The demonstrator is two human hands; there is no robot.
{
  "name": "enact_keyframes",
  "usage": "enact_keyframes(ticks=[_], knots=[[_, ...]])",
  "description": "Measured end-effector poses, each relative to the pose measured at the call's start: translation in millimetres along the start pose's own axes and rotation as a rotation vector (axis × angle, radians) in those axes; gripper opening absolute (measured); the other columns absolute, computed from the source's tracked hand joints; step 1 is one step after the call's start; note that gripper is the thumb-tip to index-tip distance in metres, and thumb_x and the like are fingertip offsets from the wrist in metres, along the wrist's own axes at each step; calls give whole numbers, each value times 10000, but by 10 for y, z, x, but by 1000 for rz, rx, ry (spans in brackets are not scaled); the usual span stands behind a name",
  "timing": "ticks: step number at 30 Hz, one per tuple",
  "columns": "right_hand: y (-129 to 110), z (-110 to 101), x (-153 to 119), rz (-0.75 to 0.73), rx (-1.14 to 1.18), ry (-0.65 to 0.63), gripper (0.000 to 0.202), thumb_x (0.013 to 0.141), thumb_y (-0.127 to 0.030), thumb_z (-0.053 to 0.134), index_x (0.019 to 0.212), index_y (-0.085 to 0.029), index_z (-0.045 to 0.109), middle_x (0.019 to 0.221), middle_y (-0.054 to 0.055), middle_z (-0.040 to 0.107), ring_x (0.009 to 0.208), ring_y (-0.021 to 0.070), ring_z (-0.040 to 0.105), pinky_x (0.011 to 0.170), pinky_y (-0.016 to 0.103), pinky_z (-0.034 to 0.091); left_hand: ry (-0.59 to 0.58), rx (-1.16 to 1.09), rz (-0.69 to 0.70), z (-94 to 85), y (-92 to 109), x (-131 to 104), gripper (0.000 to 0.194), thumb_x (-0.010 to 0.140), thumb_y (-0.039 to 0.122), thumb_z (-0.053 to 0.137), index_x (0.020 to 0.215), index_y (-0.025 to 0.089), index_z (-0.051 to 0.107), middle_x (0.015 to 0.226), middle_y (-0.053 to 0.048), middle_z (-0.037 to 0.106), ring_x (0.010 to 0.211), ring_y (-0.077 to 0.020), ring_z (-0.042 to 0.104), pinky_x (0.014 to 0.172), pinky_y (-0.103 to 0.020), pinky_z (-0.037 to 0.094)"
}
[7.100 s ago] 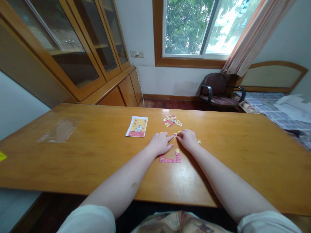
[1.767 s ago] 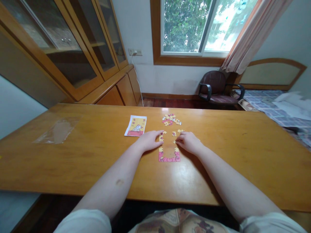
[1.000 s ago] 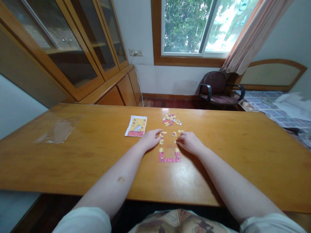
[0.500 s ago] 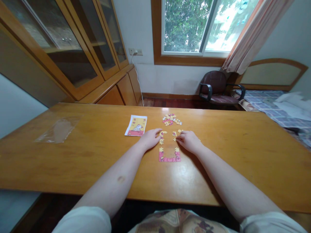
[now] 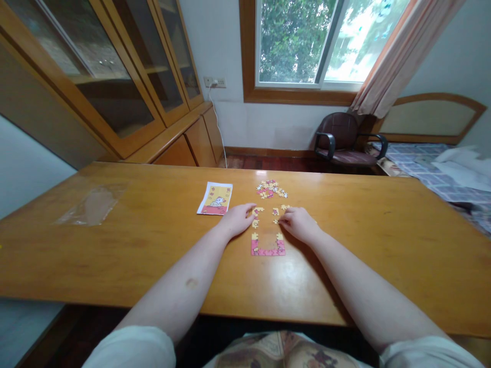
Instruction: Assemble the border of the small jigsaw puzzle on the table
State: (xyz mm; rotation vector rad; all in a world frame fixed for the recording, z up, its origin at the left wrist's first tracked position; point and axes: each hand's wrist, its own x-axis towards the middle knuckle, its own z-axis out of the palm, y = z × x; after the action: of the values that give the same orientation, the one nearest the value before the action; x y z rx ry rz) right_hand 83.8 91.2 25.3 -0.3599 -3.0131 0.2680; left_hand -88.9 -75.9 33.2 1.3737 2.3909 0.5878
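Observation:
On the wooden table, joined pink and yellow puzzle pieces (image 5: 268, 252) form a U-shaped border. Above its left side is a short run of yellow pieces (image 5: 255, 223), with my left hand (image 5: 238, 219) resting beside it, fingers apart. My right hand (image 5: 298, 222) has its fingers closed at a small yellow piece (image 5: 275, 221). Just above that lies another piece (image 5: 275, 211). A few yellow pieces (image 5: 284, 207) sit at the far side of my right hand, partly covered by it. The loose pile of pieces (image 5: 269, 188) is farther back.
A picture card (image 5: 215, 198) lies left of the pieces. A clear plastic bag (image 5: 94, 204) is on the table's left. Beyond the table (image 5: 161, 266) stand a glass-door cabinet (image 5: 176, 110), a chair (image 5: 339, 135) and a bed (image 5: 418, 161).

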Motion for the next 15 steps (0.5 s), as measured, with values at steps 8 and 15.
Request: enact_keyframes(ticks=[8,15], knots=[[355,-279,-74,278,-62,180,261,857,-280,515,870,-191,760,876,69,699,776,167,616,706,251,405,-5,-6,5,-16,1,-7,463,846,342,501,1289,217,546,1152,-70,664,1022,-216,617,890,-309,475],[661,-369,-132,462,-82,80,234,817,-271,537,916,-240,747,968,51,683,806,172,619,694,246,408,-19,-3,-3,-30,19,-10,467,844,351,513,1291,215,542,1169,-71,660,1041,-216,618,911,-302,469]])
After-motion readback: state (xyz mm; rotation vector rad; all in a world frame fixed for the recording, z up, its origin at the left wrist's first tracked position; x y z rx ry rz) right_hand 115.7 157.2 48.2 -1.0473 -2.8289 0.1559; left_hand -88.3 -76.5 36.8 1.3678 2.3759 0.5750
